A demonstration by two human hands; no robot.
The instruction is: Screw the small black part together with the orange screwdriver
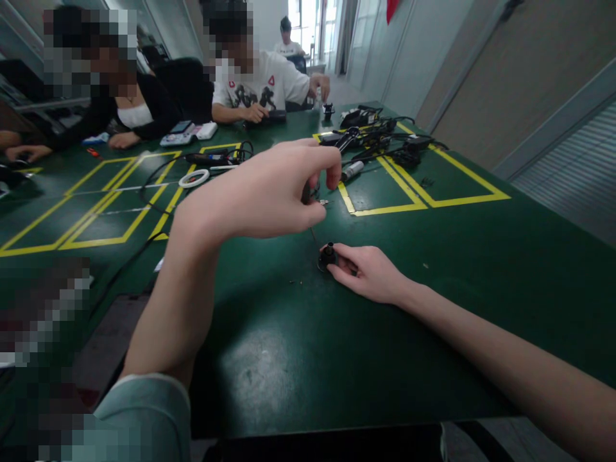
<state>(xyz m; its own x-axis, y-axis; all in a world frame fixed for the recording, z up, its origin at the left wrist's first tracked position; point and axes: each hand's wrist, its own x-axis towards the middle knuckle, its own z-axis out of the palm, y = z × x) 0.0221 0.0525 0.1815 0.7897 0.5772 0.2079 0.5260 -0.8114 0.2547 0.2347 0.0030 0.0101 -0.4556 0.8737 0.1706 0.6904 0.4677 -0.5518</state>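
My left hand (269, 186) is raised over the table, fingers curled round the dark handle of a screwdriver (314, 236). Its thin shaft points down to a small black round part (329, 255) with a short upright tube and a wider base. Whether the tip touches that part I cannot tell. My right hand (368, 273) rests on the table and grips the black part between thumb and fingers from the right side. A few tiny pieces, perhaps screws (291, 281), lie on the green table (366, 359) to the left of it.
Yellow tape (389, 209) marks rectangles on the table. Beyond my hands lie a heap of black cables (404, 144), a silver cylinder (353, 170) and a white ring (194, 178). Co-workers sit opposite; one person in a white shirt (269, 80) handles small parts.
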